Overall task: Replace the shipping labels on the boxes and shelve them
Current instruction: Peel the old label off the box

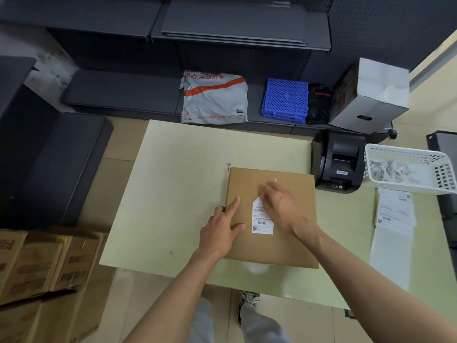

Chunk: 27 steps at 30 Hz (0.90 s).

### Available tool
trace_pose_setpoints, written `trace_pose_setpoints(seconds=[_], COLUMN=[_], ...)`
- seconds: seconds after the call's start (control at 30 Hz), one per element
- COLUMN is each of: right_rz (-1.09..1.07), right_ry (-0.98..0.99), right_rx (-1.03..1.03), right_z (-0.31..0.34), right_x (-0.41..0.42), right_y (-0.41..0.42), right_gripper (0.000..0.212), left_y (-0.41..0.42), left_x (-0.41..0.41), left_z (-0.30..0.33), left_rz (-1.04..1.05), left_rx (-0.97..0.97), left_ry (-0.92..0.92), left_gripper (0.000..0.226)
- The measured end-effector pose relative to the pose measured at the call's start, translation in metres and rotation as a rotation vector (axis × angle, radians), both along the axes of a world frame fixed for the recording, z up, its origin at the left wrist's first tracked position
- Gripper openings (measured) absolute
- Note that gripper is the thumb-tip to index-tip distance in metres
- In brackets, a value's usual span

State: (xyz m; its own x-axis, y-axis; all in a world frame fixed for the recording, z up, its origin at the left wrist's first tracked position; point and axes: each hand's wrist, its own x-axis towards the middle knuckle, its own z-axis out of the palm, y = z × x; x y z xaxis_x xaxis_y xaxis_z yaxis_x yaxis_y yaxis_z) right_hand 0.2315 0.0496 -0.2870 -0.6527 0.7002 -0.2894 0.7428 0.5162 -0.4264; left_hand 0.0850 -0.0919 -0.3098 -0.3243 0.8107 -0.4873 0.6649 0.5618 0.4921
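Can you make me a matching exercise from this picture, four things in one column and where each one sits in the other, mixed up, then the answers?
Things:
1. shipping label
2. label printer
3. white basket
4. blue plastic grid

Places:
A. on the dark low shelf, right of the grey mailer bag
B. at the table's far right, holding crumpled paper scraps
C. on the cardboard box, under the right hand
D. on the table between the box and the basket

Pairs: 1-C, 2-D, 3-B, 4-A
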Motion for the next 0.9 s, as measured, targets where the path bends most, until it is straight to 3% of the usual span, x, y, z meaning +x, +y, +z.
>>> trace_pose_setpoints(seconds=[0.23,0.37,0.67,0.73,0.9], right_rz=[-0.257,-0.402,-0.554,-0.600,-0.621], right_ry=[0.028,-0.053,-0.082,-0.053,0.015], right_rx=[-0.051,-0.050,-0.167,-0.204,-0.226], right_z=[0.006,0.008,0.007,0.005,0.000], right_x=[-0.017,-0.028,-0.041,-0.040,-0.033], right_y=[-0.006,-0.012,-0.016,-0.014,-0.018], right_gripper=[0.022,0.028,0.024,0.016,0.020], left_y=[0.000,0.000,0.000,0.000,0.003], left_x=[0.000,-0.001,-0.001,-0.001,0.000], left_z=[0.000,-0.001,-0.001,0.000,0.003], left_rz=[-0.008,-0.001,0.000,0.001,0.019], left_rx=[0.010,0.010,0.012,0.013,0.003], left_ry=[0.004,0.000,-0.009,-0.007,-0.024], left_gripper=[0.073,0.072,0.073,0.073,0.074])
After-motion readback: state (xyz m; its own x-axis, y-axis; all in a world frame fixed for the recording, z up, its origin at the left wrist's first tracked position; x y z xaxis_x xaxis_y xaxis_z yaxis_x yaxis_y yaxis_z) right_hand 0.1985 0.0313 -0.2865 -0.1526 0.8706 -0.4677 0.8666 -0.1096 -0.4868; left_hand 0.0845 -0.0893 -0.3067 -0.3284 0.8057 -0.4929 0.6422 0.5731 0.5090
